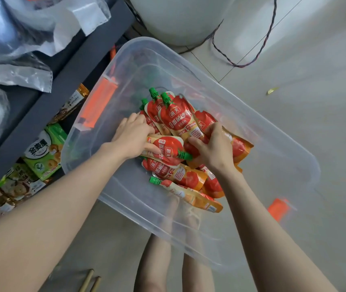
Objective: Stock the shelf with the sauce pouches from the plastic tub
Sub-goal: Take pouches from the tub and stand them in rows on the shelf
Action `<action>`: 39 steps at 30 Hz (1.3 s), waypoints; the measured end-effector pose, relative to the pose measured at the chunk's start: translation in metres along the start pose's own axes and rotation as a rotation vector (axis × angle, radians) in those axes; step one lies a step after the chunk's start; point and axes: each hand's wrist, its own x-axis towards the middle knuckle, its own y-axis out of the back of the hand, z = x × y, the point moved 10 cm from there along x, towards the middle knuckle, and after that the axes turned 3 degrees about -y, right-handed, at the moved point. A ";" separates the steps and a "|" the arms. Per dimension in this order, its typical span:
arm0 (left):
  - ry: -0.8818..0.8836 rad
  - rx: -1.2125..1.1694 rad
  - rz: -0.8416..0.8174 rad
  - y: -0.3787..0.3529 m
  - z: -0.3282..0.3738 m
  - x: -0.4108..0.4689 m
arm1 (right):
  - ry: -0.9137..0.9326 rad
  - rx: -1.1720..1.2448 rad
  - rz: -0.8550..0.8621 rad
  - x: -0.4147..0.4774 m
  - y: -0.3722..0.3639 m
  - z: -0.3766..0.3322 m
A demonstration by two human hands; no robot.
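Both hands are closed on one bundle of sauce pouches (176,119), in the middle of the frame. The left hand (133,137) comes from the left side; its thumb lies across a pouch that is turned sideways (167,148), and its fingers go in between the pouches, where I cannot see their tips. The right hand (214,148) curls its fingers round the lower parts of the bundle from the right side. Together they squeeze the pouches between them.

All the pouches are inside the plastic tub (262,165), which stands on the floor and fills the centre of the frame. Several more pouches (189,178) lie loose on its bottom, just below the hands. The shelf (47,106) is the dark grey edge at the left, with snack packets (45,152) on the level under it. I see no sauce pouch on it, so I think the work is only beginning.

These pouches look soft and full, with smooth glossy skin, so I expect they slide against each other and the bundle can come apart when lifted. The green caps (153,92) are the only hard part. It seems safer to hold the bodies firmly from both sides, low near the flat bottoms, and not too many at once.
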 end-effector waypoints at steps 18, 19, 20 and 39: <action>0.109 -1.204 0.683 0.132 0.072 -0.315 | 0.214 0.535 -0.202 -0.245 0.147 -0.090; 0.107 -1.276 0.726 0.140 0.079 -0.344 | 0.249 0.524 -0.223 -0.267 0.151 -0.104; 0.117 -1.331 0.779 0.148 0.085 -0.374 | 0.282 0.520 -0.246 -0.289 0.154 -0.117; 0.153 -1.493 1.621 0.235 0.020 -0.767 | 1.046 0.366 -0.629 -0.632 0.108 -0.421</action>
